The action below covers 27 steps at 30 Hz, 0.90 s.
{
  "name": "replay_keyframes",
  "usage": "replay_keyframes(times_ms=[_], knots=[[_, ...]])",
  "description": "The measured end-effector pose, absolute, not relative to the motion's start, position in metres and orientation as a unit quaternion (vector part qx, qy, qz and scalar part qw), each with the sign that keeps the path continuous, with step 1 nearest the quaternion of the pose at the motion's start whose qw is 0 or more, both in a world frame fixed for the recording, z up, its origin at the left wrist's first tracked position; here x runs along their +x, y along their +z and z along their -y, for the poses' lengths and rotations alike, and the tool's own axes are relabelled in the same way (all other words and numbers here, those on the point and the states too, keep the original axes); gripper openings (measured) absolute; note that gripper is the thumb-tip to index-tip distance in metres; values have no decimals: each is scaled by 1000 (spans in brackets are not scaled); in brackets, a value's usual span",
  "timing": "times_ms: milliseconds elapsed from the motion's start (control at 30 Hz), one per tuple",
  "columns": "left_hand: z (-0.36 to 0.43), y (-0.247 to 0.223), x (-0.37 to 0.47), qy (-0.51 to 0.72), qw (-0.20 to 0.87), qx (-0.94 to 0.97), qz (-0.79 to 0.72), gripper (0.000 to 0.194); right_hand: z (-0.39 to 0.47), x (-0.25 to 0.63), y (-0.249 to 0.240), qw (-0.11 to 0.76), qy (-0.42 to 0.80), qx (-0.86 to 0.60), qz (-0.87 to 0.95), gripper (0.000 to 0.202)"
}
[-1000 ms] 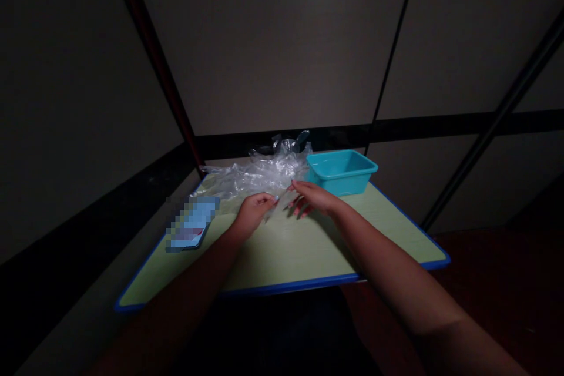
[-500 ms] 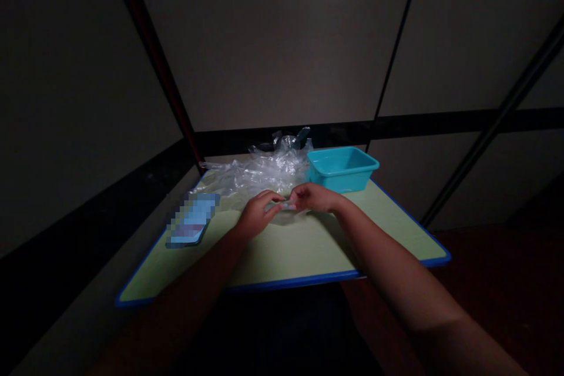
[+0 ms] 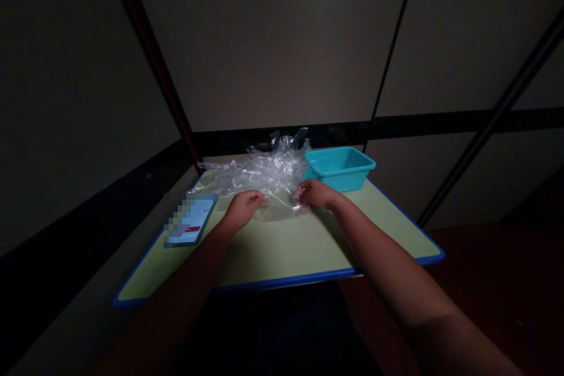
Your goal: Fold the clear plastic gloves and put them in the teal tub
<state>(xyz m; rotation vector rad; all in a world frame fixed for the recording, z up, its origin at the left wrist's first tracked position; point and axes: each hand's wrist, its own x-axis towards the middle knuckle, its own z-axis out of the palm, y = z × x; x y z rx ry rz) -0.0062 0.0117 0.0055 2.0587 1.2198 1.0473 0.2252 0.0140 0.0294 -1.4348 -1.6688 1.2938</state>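
My left hand (image 3: 244, 210) and right hand (image 3: 316, 195) each have a closed, pinching grip on a clear, thin plastic bag (image 3: 279, 205), stretched between them above the pale green, blue-edged surface (image 3: 291, 252). Just behind it lies a crumpled heap of clear plastic (image 3: 264, 170). A turquoise rectangular plastic basin (image 3: 346, 179) stands near my right hand; a flat phone with a lit screen (image 3: 196, 220) lies left of my left hand.

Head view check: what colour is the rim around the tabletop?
Blue, edging the pale yellow-green tabletop; the rim shows best along the near side in the head view.
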Motion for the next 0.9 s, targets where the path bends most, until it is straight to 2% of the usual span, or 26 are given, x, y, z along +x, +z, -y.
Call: replay_keyframes(times_ms=[100,200,400,533,667,800,900], knots=[[-8,7,-6,422,261,744,-448,25,-12,223,31,277,508,-549,603,13],[-3,8,-5,424,216,747,-464,25,-10,223,31,252,498,-561,611,10],[2,15,-8,384,140,774,-483,24,-15,226,28,230,390,-587,671,13],[-1,16,-13,328,115,757,-553,24,-19,229,25,203,317,-612,695,13],[-5,14,-19,284,39,738,-611,26,-21,230,22,184,231,-636,713,15],[-6,15,-19,338,-57,762,-549,23,-15,228,25,180,168,-645,724,16],[-3,15,-15,312,18,833,-457,18,-8,224,32,192,113,-626,747,26]])
